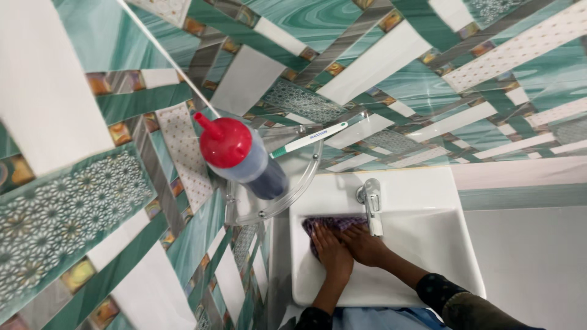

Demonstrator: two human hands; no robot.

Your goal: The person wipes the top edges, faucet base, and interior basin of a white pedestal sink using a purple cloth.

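Both my hands are down in a white wash basin (428, 256). My left hand (332, 250) presses flat on a purple checked cloth (324, 225) that lies against the basin's back left. My right hand (365, 244) rests beside it, just under the chrome tap (370, 205), with its fingers on the cloth's edge. Dark sleeves cover both forearms.
A clear glass corner shelf (299, 177) juts out above the basin's left side. It carries a dark bottle with a red nozzle cap (226, 143) and a white and green toothbrush (309, 139). Green and white patterned tiles (92, 201) cover both walls.
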